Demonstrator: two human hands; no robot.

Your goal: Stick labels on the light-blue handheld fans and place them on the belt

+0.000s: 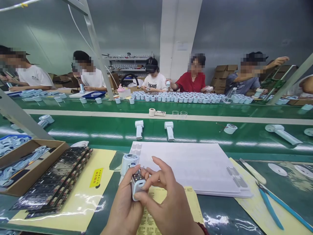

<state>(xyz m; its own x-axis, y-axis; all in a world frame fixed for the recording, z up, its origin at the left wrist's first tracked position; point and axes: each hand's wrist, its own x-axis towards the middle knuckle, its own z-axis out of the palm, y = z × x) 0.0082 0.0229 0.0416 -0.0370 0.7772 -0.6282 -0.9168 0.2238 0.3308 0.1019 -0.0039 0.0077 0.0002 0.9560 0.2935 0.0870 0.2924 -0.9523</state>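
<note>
Gripping the pale-blue handheld housing [137, 192] by its side, my left hand [123, 204] holds it above the green bench [99, 209], while my right hand [172, 199] pinches its end cap. The shell appears light, stiff and somewhat slippery, best taken by its outer walls, since the exposed circuit board [137, 176] looks fragile. Beyond lie the white sheets [186, 166]; farther left, stacked dark boards [58, 178].

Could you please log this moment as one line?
left hand: holding pale-blue device | right hand: fingers on device's end | stacked circuit boards: left | pliers: right, on yellow sheet
</note>
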